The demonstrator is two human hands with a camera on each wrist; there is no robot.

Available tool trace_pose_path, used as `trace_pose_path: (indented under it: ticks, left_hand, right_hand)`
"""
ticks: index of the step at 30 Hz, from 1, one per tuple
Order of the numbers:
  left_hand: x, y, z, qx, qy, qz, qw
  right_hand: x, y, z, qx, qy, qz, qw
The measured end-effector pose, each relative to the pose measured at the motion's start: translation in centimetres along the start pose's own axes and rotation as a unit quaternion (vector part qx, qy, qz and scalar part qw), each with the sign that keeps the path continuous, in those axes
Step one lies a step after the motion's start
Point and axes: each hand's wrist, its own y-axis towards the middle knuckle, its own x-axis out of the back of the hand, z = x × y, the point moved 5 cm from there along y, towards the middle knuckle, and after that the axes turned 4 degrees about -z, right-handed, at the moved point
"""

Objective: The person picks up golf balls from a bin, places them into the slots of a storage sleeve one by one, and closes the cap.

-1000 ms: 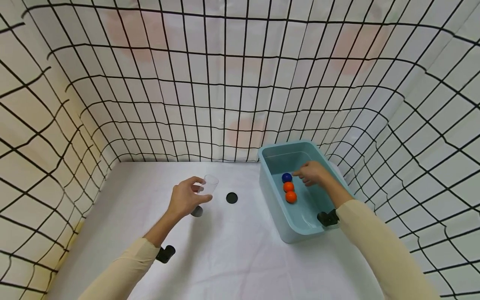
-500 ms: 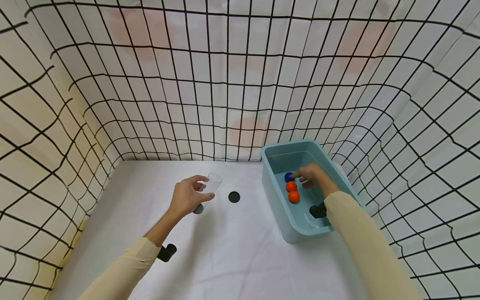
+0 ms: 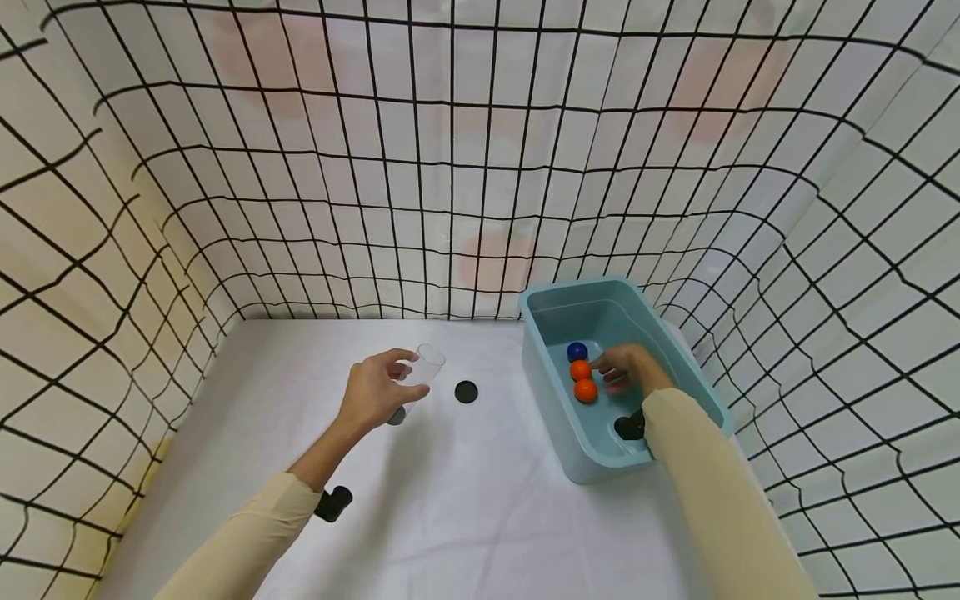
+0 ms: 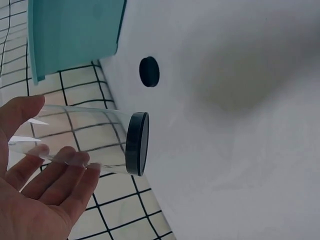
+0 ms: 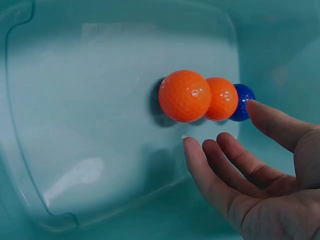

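My left hand (image 3: 378,385) holds a clear tube (image 3: 422,371) with a dark base, tilted over the white table. In the left wrist view the tube (image 4: 85,142) lies across my fingers (image 4: 60,175), with its dark cap (image 4: 137,143) pointing at the table. My right hand (image 3: 617,371) is open inside the teal bin (image 3: 581,286), with its fingers beside the balls. A blue ball (image 3: 577,351) and two orange balls (image 3: 580,370) (image 3: 586,390) lie there in a row. In the right wrist view the nearer orange ball (image 5: 185,96) lies just off my fingertips (image 5: 192,147), and my thumb is by the blue ball (image 5: 242,100).
A black disc (image 3: 466,392) lies flat on the white table (image 3: 450,500) between the tube and the bin. Cloth walls (image 3: 450,167) with a black grid close in the left, back and right sides. The bin stands at the back right.
My right hand has slid nearer inside the bin, from the blue ball to beside the orange balls. My left hand and the tube have barely moved.
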Motion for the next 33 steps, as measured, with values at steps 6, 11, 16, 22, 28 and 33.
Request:
trace_pose_path:
  ticks: [6,11,16,22,28,33]
  left_hand:
    - [0.2,-0.2,0.2,0.001,0.003,-0.001,1.0]
    - [0.2,-0.2,0.4,0.006,0.006,-0.002,1.0]
    - [0.2,-0.2,0.6,0.008,0.012,-0.003,0.9999]
    - [0.3,-0.2,0.6,0.009,0.012,-0.006,0.9999]
    - [0.2,-0.4,0.7,0.012,0.012,-0.002,0.9999]
    - [0.1,-0.5,0.8,0.008,0.014,-0.002,0.9999]
  right_hand:
    - [-0.7,0.9,-0.6,-0.004,0.005,-0.002,1.0]
    - [-1.4,1.0,-0.9,-0.011,0.005,-0.007,1.0]
    - [-1.9,0.7,-0.8,-0.018,0.003,-0.012,1.0]
    - [-2.4,-0.2,-0.6,-0.021,-0.002,0.0,1.0]
    - [-2.5,-0.1,-0.7,-0.031,-0.003,0.004,1.0]
    - [-2.6,0.3,-0.8,-0.041,-0.005,0.005,0.999]
